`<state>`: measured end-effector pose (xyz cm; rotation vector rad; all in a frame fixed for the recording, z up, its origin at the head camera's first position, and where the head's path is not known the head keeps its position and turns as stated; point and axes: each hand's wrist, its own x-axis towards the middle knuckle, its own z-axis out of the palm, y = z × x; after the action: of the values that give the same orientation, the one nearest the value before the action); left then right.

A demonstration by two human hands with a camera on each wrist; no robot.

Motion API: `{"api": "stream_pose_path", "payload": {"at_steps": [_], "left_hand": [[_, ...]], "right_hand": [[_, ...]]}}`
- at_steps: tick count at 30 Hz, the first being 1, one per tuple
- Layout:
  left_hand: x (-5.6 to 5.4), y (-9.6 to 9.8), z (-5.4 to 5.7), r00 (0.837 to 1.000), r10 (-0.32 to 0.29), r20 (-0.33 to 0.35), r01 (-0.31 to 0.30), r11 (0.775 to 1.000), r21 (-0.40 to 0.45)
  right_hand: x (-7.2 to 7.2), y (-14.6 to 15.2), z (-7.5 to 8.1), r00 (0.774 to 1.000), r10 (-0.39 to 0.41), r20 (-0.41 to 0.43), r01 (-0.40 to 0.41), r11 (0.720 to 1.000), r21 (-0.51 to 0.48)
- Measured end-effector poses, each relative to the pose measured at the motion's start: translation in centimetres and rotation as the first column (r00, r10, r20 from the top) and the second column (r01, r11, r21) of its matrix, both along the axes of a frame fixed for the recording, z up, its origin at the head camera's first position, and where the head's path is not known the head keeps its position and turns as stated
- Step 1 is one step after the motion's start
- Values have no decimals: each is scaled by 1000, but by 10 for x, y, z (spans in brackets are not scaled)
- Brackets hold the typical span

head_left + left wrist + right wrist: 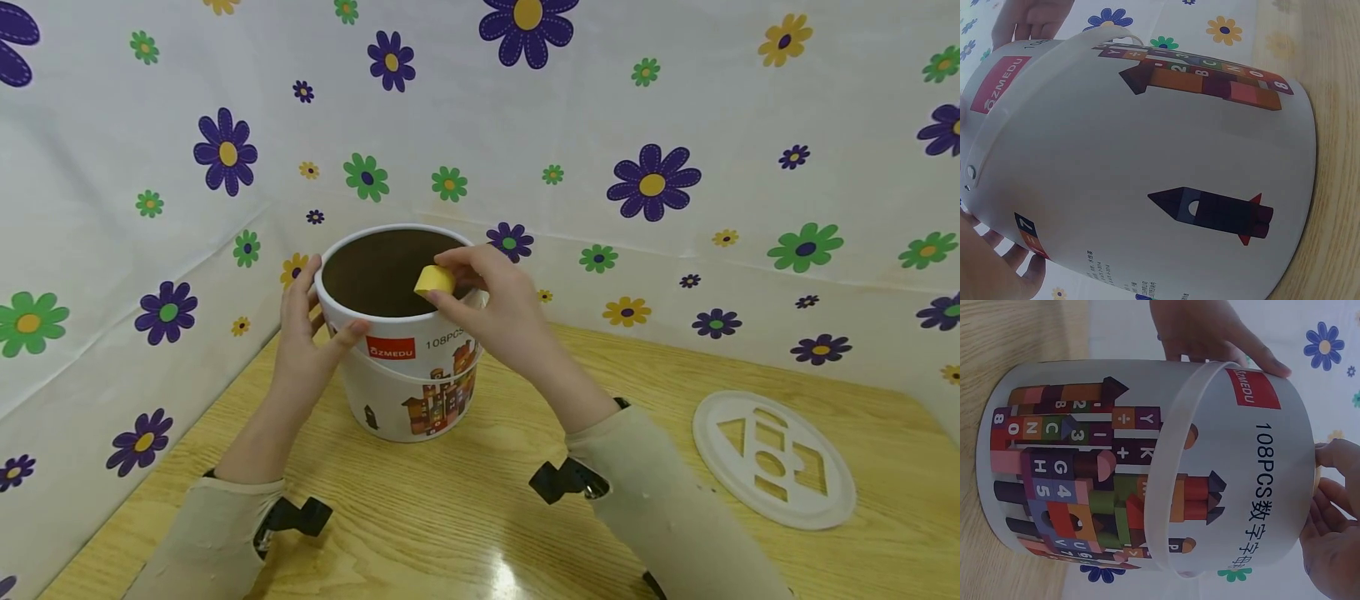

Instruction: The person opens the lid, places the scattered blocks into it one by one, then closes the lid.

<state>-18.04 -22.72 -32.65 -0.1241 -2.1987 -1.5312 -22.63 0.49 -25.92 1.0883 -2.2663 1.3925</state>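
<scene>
A white bucket (405,400) with a red label and pictures of toy blocks stands upright on the wooden table. My left hand (303,342) grips its left side, thumb on the front near the rim and fingers round the outside. Between thumb and fingers of my right hand (498,304) is a small yellow block (435,281) with a rounded side, held over the bucket's mouth at the right rim. The bucket's inside looks dark and its bottom is hidden. In the right wrist view, the right hand (1335,519) shows at the rim.
A round white lid (776,458) with several cut-out shapes lies on the table (480,517) at the right. The bucket's white handle (1169,469) hangs down across its front. Behind and to the left hangs a white cloth (480,117) printed with flowers.
</scene>
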Motion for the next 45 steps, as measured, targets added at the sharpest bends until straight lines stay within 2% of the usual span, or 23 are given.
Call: {"api": "stream_pose_path", "payload": {"at_steps": [5,14,27,35,40,45], "left_hand": [[0,0,0,1000,4,-1,-4,1000,-7],[0,0,0,1000,4,-5,-4,1000,-8],[0,0,2,1000,-1,-5,1,1000,2],[2,0,2,1000,-4,5,4,1000,4],[2,1,2,1000,-5,9,5,1000,8],[2,1,2,1000,-3,12,3,1000,3]], "right_hand": [[1,0,-2,998,-28,-52,31,998,50],[1,0,-4,996,-25,-85,29,999,39],[13,10,-2,999,-19,-32,19,1000,-6],[29,35,-10,999,48,-25,-49,998,-37],[46,60,-20,999,37,18,-37,999,-9],[63,91,-33,1000,0,22,-1,1000,24]]}}
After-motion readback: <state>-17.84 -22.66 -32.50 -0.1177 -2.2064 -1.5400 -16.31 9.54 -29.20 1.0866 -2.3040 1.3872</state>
